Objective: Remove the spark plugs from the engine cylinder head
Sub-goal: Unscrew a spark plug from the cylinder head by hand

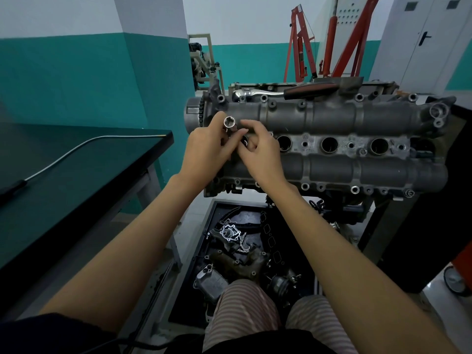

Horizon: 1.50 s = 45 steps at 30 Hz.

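Note:
The grey engine cylinder head [332,118] lies across the stand in front of me, with three open spark plug wells [329,144] in a row along its middle. My left hand [207,149] grips a silver socket [229,121], its open end facing up, over the head's left end. My right hand [260,152] is beside it, fingers curled and pinching at the socket's lower part above the leftmost well, which my hands mostly hide. I cannot make out a spark plug.
A ratchet wrench [286,91] with a dark handle lies on the far side of the head. A dark green workbench [76,169] with a thin metal rod stands at left. A black tray [245,251] of engine parts sits below. Red hoist [332,39] behind.

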{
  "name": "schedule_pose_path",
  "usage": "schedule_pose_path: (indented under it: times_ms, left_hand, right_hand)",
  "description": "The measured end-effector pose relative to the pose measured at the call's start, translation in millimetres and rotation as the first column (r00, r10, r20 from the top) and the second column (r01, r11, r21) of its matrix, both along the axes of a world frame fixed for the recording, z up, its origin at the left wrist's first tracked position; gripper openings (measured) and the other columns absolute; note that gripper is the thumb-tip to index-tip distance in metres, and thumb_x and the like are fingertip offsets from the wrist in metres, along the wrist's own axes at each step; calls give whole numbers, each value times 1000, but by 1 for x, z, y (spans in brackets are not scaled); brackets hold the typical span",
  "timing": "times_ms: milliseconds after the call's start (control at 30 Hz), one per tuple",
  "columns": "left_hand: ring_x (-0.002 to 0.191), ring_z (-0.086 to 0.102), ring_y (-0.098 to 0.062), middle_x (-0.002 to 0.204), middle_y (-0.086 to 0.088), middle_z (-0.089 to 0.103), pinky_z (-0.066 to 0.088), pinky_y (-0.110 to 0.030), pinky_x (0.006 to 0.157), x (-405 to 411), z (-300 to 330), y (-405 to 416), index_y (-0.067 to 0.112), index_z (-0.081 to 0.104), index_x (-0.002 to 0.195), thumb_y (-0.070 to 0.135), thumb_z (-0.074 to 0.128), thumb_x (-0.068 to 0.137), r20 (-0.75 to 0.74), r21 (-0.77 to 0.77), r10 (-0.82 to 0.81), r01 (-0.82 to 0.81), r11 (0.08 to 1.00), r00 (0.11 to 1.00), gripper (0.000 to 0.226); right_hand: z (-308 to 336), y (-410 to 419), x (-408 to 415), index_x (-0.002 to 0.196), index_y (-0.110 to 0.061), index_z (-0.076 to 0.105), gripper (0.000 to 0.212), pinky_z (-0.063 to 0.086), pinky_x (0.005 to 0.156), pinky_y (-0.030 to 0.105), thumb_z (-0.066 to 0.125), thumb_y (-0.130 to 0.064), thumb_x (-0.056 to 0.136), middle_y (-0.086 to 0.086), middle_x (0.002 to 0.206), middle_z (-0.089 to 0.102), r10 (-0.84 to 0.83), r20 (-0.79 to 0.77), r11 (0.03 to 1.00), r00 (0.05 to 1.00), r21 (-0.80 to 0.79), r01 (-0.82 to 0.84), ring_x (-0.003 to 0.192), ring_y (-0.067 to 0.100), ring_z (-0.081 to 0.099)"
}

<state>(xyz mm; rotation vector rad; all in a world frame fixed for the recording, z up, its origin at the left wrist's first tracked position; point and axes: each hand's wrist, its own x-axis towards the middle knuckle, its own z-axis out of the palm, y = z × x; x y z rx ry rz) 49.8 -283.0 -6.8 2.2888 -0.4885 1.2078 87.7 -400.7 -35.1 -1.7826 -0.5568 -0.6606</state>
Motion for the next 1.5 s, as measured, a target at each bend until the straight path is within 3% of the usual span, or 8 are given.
schedule_pose_path:
  times_ms: [200, 433, 567, 733, 1033, 1200, 1367, 1500]
  left_hand:
    - [50, 52, -24, 58, -9, 56, 38, -34, 49, -1, 0, -2, 3, 50, 81, 32, 64, 88, -2, -11, -16, 16, 1000, 1000, 33]
    - [43, 44, -15, 51, 1, 50, 33, -27, 47, -2, 0, 2, 2, 60, 96, 21, 57, 92, -2, 36, -51, 51, 998, 999, 20]
    - [47, 41, -14, 54, 1, 46, 28, -23, 48, 2, 0, -2, 7, 50, 77, 29, 64, 88, 1, -51, -19, 19, 999, 1000, 28]
    - [49, 49, -20, 57, -5, 53, 36, -31, 48, 0, 0, -3, 6, 49, 77, 34, 64, 87, -3, -51, -34, 34, 998, 999, 34]
    - [46, 46, -17, 54, -2, 53, 36, -29, 48, 1, -2, -2, 0, 57, 89, 25, 60, 91, 14, -66, -14, 15, 998, 1000, 25]
    - [50, 45, -21, 57, -6, 51, 32, -29, 49, 1, -1, -6, 8, 45, 74, 33, 67, 85, 27, -116, 2, 1, 993, 1000, 36]
    - [42, 45, -12, 51, 2, 51, 34, -25, 44, -4, -2, -2, 2, 55, 97, 28, 58, 91, 27, -19, -79, 79, 997, 997, 27]
    - [40, 43, -13, 48, 3, 48, 30, -25, 42, -2, -3, 0, 1, 59, 98, 23, 55, 93, 32, -3, -46, 47, 999, 998, 23]
  right_hand:
    - [0, 0, -2, 79, -23, 47, 17, 32, 47, 18, 58, -13, 87, -5, 54, 42, -5, -18, 1000, 1000, -9, 5, 47, 3, 37]
    - [-2, 0, -4, 107, -13, 61, 18, 52, 68, 42, 51, -11, 92, 11, 76, 65, 15, 47, 999, 999, -44, -13, 70, 20, 63]
    - [-3, 0, 0, 114, -12, 55, 26, 38, 52, 14, 57, -13, 88, -9, 55, 43, -8, 30, 1000, 1000, -25, 9, 51, 1, 44]
    - [-3, -1, -1, 79, -21, 47, 17, 30, 49, 17, 59, -12, 87, -10, 55, 34, -14, 35, 1000, 999, -10, 14, 49, 4, 35]
    - [-3, 0, -3, 112, -11, 59, 22, 33, 51, 13, 55, -10, 90, -14, 55, 39, -28, 105, 998, 994, -45, 33, 51, -1, 43]
    - [-4, 0, -3, 84, -21, 45, 19, 31, 49, 19, 62, -13, 85, -11, 55, 35, -42, 49, 999, 998, -19, 43, 48, 3, 36]
    - [-4, -1, -6, 88, -10, 52, 6, 37, 52, 31, 53, -14, 92, -2, 57, 47, 9, 52, 999, 999, -40, -6, 51, 9, 41]
    - [-4, -2, -7, 100, -12, 59, 10, 33, 50, 14, 53, -12, 92, -13, 54, 41, -8, 96, 999, 995, -52, 13, 51, -1, 45]
